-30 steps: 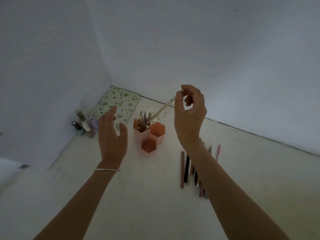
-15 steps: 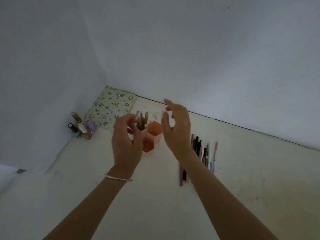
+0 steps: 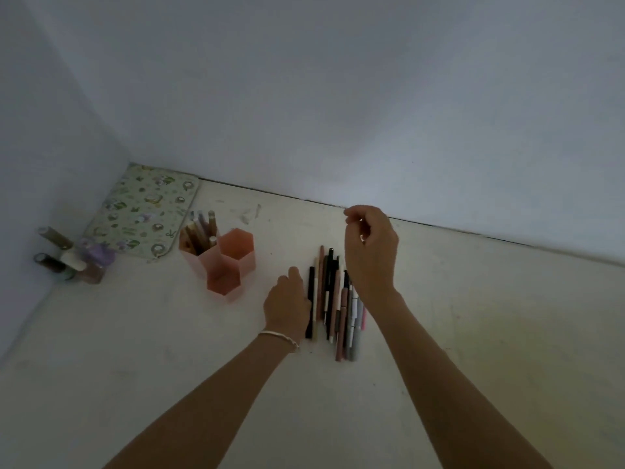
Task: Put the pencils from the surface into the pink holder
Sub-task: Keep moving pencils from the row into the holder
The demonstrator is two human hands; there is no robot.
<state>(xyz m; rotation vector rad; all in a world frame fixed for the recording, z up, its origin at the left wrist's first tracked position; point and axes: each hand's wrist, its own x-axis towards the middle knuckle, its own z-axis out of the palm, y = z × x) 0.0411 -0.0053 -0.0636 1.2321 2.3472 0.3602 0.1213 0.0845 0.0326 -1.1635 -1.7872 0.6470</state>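
Observation:
The pink holder has three hexagonal cells and stands left of centre on the pale surface. Its back-left cell holds several pencils; the other two cells look empty. A row of several pencils and pens lies side by side to the right of it. My left hand is down on the surface at the row's left edge, against the leftmost black pencil; its fingers are hidden under the back of the hand. My right hand hovers above the row's far end, fingers loosely curled, holding nothing.
A patterned flat pouch lies in the back-left corner against the wall. Several small bottles stand left of it. Walls close off the back and the left side. Bare surface stretches to the right and towards me.
One second ago my right hand held a pencil over the holder; it now holds nothing. Both hands have moved right from the holder to the row, and the left has dropped to the surface.

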